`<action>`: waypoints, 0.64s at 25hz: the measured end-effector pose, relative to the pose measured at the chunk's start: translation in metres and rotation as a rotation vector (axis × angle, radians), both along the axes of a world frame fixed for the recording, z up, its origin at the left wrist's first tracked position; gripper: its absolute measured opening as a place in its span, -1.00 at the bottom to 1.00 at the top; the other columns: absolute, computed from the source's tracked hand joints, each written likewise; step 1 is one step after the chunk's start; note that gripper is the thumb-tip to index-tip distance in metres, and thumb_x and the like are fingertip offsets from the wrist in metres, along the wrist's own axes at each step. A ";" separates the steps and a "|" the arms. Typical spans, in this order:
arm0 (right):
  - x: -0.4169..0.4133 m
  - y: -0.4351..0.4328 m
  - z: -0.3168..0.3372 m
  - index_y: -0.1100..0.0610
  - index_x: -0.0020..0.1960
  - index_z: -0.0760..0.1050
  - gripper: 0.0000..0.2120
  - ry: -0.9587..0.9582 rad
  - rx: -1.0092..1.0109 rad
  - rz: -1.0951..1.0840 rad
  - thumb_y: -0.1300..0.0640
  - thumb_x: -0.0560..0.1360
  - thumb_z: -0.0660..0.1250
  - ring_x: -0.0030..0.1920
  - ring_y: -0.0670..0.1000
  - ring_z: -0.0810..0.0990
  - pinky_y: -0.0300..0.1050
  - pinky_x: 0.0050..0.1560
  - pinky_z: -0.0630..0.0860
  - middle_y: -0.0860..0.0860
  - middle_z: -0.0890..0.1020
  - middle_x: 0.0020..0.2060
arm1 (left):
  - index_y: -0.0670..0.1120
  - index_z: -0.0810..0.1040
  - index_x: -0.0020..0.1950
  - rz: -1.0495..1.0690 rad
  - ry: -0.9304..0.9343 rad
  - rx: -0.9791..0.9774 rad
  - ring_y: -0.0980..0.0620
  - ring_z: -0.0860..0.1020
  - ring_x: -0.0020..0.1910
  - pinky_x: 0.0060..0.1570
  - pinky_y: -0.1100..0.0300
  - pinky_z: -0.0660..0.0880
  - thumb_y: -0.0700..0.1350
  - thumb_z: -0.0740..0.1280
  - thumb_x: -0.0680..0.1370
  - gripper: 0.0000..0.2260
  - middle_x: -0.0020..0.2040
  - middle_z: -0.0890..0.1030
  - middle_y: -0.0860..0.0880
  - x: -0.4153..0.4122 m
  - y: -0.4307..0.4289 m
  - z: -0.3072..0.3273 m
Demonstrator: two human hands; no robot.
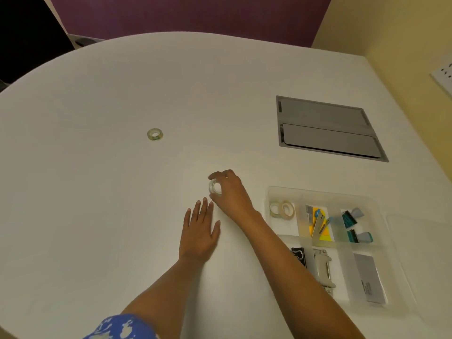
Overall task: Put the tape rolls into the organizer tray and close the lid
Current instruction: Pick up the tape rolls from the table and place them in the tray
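My right hand [228, 192] is curled around a clear tape roll [214, 187] at the middle of the white table, thumb and fingers pinching its rim. My left hand [199, 232] lies flat on the table just below it, fingers spread, holding nothing. Another clear tape roll [155, 134] lies alone farther away to the left. The clear organizer tray [320, 193] sits at the right, with two tape rolls [282, 209] standing in its top-left compartment. A clear lid [420, 231] seems to lie to the right of the tray, hard to make out.
The tray's other compartments hold sticky notes [322, 225], binder clips [354, 220], a black clip [299, 255], a stapler [324, 270] and a grey card pack [369, 280]. A grey cable hatch [327, 128] is set into the table beyond the tray. A yellow wall borders the right side.
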State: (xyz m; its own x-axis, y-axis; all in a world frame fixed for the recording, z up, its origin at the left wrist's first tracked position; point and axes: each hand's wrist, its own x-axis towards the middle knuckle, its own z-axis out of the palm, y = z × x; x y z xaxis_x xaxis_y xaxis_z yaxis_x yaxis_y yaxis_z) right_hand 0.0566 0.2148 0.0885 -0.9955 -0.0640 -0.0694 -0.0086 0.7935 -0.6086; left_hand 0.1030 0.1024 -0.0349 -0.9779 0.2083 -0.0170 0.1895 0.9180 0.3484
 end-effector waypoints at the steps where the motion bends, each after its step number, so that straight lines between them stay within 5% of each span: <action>1: 0.003 0.013 0.002 0.11 0.31 0.44 -0.60 -0.004 0.005 -0.046 0.22 0.49 0.37 0.29 0.10 0.42 -0.09 0.20 0.47 0.11 0.43 0.29 | -0.01 -0.10 0.56 -0.013 -0.004 0.001 0.12 -0.22 0.53 0.52 0.09 -0.26 0.10 -0.08 0.63 -0.48 0.59 -0.10 0.03 0.000 0.000 -0.001; 9: 0.035 0.094 -0.002 0.17 0.24 0.44 -0.62 -0.098 0.058 -0.381 0.28 0.45 0.39 0.23 0.19 0.44 -0.03 0.12 0.49 0.19 0.39 0.24 | -0.01 -0.11 0.56 -0.019 -0.032 0.027 0.16 -0.25 0.51 0.53 0.09 -0.24 0.09 -0.06 0.64 -0.48 0.58 -0.13 0.06 0.002 0.001 0.002; 16: 0.049 0.117 -0.013 0.20 0.27 0.40 -0.58 -0.214 0.127 -0.427 0.28 0.44 0.41 0.25 0.20 0.43 0.02 0.17 0.51 0.21 0.37 0.27 | 0.00 -0.14 0.56 -0.008 -0.044 0.007 0.17 -0.28 0.49 0.53 0.09 -0.25 0.10 -0.08 0.64 -0.48 0.58 -0.16 0.06 0.002 0.001 0.003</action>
State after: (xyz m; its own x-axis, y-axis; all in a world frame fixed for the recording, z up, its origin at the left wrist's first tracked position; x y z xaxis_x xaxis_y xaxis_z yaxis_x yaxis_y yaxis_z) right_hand 0.1052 0.3315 0.0756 -0.8936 0.3686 -0.2561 0.4480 0.7672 -0.4590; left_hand 0.1053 0.1034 -0.0323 -0.9745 0.2166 -0.0588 0.1813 0.9140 0.3629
